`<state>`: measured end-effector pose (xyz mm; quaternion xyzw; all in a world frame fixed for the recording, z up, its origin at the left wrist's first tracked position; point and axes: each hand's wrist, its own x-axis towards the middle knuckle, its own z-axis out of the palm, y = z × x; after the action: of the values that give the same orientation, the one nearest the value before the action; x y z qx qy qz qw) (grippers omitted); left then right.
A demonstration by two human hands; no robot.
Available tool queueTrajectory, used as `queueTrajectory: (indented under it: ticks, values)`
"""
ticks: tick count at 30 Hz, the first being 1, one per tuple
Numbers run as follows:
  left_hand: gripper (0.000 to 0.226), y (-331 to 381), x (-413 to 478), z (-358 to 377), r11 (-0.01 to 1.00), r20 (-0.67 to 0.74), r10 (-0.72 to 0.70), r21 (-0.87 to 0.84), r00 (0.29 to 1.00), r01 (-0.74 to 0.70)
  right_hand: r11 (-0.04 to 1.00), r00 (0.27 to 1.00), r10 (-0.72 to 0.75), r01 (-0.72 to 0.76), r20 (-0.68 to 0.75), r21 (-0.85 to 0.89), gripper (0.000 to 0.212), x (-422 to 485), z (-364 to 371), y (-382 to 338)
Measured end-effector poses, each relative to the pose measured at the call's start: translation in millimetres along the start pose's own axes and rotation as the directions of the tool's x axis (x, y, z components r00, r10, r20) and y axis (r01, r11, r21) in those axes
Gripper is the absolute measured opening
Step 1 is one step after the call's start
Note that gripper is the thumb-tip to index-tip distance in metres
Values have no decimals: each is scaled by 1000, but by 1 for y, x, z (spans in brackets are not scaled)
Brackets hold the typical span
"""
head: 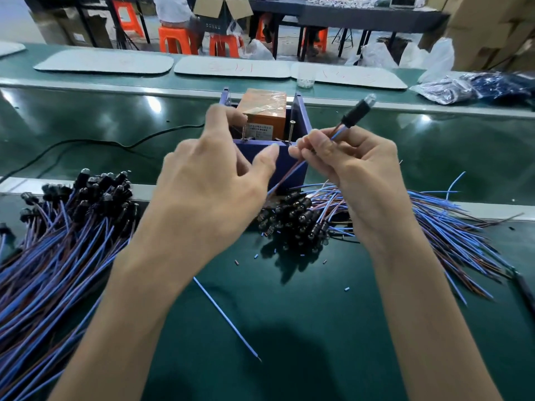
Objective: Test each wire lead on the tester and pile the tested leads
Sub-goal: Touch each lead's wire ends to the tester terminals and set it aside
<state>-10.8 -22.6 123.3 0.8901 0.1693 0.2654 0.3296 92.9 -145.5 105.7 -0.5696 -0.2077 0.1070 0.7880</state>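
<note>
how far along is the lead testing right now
Mid-job, as far as I can tell. A big pile of leads lies at the left, likely the tested ones. The right hand pinches one lead by the tester; the left hand hovers open. A second pile at the right probably waits.

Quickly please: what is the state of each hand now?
Left hand: cannot be told; the lower end of the wire lead is hidden behind it.
Right hand: pinches the wire lead.
</note>
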Motion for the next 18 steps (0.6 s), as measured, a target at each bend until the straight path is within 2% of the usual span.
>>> queueTrajectory:
  ticks: [1,2,4,6,10,15,18]
  values:
    - [50,1,-1,3,998,42,-11,-56,999,14,1000,1000,-7,8,-8,22,11,0,1,0]
    - [64,3,-1,8,985,154,-60,-148,986,83,999,1000,-10,11,-9,48,11,-1,2,-1]
    - [85,4,-2,22,921,404,-153,-273,902,278,997,1000,2,-3,13,74,12,-3,5,-2]
    - [91,-2,-1,35,878,460,-187,-318,868,358,998,997,22,-26,68,49,16,-5,6,-4]
    - [97,-17,11,43,833,279,-281,-404,918,378,998,992,65,-62,111,-28,31,-6,4,-7]
    - [75,-31,18,40,847,3,-313,-451,950,281,991,983,115,-105,141,-78,37,-1,-1,-9]
    - [68,-35,19,36,859,-93,-316,-451,944,243,988,982,128,-115,136,-98,36,0,-5,-10]
